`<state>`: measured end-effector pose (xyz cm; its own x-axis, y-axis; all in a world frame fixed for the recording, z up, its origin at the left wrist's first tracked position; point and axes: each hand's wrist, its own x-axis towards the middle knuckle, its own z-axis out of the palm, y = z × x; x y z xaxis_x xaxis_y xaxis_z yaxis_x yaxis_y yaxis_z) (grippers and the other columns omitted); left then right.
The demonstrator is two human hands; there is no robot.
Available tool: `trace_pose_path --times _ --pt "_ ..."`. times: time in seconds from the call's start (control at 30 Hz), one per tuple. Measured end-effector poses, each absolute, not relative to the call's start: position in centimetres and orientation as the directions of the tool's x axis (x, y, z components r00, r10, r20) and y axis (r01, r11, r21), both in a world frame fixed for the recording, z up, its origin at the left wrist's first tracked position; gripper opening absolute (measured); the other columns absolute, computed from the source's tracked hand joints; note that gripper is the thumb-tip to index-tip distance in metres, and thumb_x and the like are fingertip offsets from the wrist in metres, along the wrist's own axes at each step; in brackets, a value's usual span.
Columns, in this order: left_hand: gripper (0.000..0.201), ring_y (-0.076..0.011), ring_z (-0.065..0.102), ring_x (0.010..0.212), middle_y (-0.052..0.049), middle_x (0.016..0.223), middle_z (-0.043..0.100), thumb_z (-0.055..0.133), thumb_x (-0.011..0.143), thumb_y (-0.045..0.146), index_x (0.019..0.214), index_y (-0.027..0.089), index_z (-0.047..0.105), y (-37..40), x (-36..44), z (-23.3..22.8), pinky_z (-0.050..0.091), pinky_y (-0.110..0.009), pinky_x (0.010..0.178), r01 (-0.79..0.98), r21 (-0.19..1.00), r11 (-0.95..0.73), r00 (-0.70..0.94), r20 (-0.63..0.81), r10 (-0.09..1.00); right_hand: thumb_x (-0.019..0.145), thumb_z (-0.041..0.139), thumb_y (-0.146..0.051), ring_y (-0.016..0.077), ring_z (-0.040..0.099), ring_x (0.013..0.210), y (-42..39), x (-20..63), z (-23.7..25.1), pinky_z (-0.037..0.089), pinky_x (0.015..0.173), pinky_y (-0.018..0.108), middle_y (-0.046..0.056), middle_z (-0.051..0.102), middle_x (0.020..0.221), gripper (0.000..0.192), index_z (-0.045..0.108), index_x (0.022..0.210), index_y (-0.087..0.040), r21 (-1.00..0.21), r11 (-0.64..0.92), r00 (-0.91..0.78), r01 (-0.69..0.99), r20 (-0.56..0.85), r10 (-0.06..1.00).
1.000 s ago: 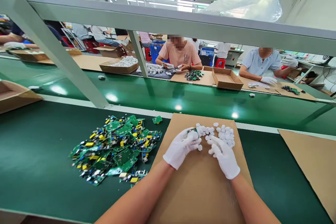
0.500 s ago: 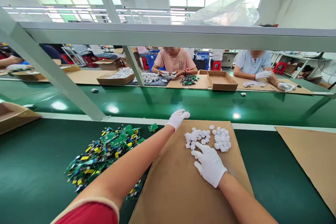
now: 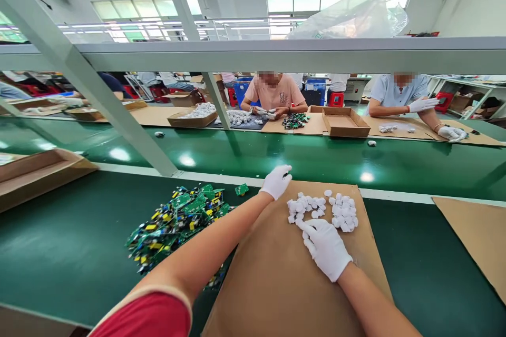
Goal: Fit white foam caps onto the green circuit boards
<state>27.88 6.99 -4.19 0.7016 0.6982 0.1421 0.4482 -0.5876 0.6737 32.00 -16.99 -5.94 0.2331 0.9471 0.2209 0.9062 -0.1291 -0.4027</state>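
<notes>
My left hand point(image 3: 276, 182), in a white glove, is over the far edge of the cardboard sheet point(image 3: 284, 279). Its fingers are closed in a pinch around something small and dark that I cannot make out. My right hand point(image 3: 327, 248), also gloved, hovers low over the cardboard with its index finger stretched out to the near edge of a loose group of small white plastic pieces point(image 3: 306, 204). Its other fingers are slightly bent. Beside it lies a tighter cluster of white pieces point(image 3: 343, 212). Left of the sheet is a heap of green circuit boards point(image 3: 185, 218) with yellow and black parts.
A single circuit board point(image 3: 241, 189) lies apart from the heap. An open cardboard box point(image 3: 47, 176) stands at far left, another cardboard sheet point(image 3: 474, 237) at right. A metal frame post point(image 3: 130, 116) slants down to the table. Two co-workers sit across the green belt point(image 3: 269, 152).
The view has swung left, so things appear farther right. My right hand's fingers have drawn closer together, the index reaching to the white pieces. My left hand has turned slightly, still pinching.
</notes>
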Motion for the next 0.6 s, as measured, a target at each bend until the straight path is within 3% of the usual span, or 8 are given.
trace_pose_path --times 0.07,0.17,0.27,0.37,0.47,0.6 --pt "0.035 -0.02 0.045 0.12 -0.002 0.124 0.057 0.055 0.077 0.026 0.111 0.022 0.061 5.2 25.9 -4.0 0.028 -0.028 0.104 0.382 0.646 -0.661 0.787 0.148 0.599 0.084 0.049 -0.018 0.0205 0.053 0.09 -16.8 32.1 -6.5 0.039 0.08 0.031 0.004 0.064 0.097 0.028 0.064 0.106 -0.026 -0.416 -0.149 0.267 0.897 0.243 0.933" --pt "0.031 -0.0261 0.041 0.123 -0.002 0.12 0.06 0.068 0.065 0.027 0.096 0.026 0.068 2.8 23.4 -4.1 0.024 -0.037 0.107 0.333 0.6 -0.727 0.857 0.129 0.499 0.082 0.052 -0.018 0.0198 0.054 0.086 -16.7 32.2 -6.9 0.04 0.077 0.031 0.003 0.065 0.088 0.025 0.066 0.101 -0.026 -0.457 -0.149 0.305 0.877 0.29 0.907" --pt "0.027 -0.0288 0.037 0.127 -0.002 0.122 0.059 0.068 0.065 0.028 0.092 0.028 0.069 0.8 21.9 -4.7 0.015 -0.047 0.108 0.323 0.513 -0.795 0.852 0.209 0.481 0.079 0.053 -0.016 0.0187 0.055 0.082 -16.8 32.3 -6.9 0.042 0.076 0.03 0.002 0.064 0.082 0.026 0.066 0.098 -0.026 -0.538 -0.111 0.336 0.836 0.341 0.878" --pt "0.021 -0.0265 0.036 0.128 -0.001 0.123 0.058 0.065 0.069 0.028 0.09 0.027 0.068 -0.6 21.4 -5.1 0.017 -0.047 0.108 0.287 0.468 -0.836 0.821 0.33 0.467 0.077 0.052 -0.015 0.0154 0.055 0.071 -16.9 32.3 -6.7 0.045 0.069 0.027 0.001 0.062 0.08 0.033 0.06 0.109 -0.021 -0.622 -0.098 0.395 0.777 0.361 0.845" --pt "0.012 -0.0291 0.036 0.127 -0.002 0.123 0.058 0.067 0.067 0.032 0.077 0.025 0.069 -1.7 21.4 -5.0 0.026 -0.046 0.104 0.306 0.53 -0.791 0.824 0.269 0.499 0.076 0.05 -0.012 0.0122 0.053 0.061 -16.9 32.2 -6.8 0.047 0.065 0.026 0.001 0.059 0.085 0.047 0.051 0.122 -0.021 -0.656 -0.092 0.406 0.749 0.345 0.846" --pt "0.013 -0.0345 0.026 0.132 0.0 0.136 0.046 0.069 0.065 0.038 0.07 0.025 0.069 -3.3 21.7 -4.3 0.013 -0.054 0.106 0.273 0.474 -0.837 0.904 0.171 0.391 0.072 0.053 -0.012 0.0167 0.054 0.073 -16.9 32.1 -6.9 0.048 0.071 0.031 0.004 0.055 0.09 0.049 0.054 0.119 -0.025 -0.621 -0.085 0.364 0.779 0.339 0.867"
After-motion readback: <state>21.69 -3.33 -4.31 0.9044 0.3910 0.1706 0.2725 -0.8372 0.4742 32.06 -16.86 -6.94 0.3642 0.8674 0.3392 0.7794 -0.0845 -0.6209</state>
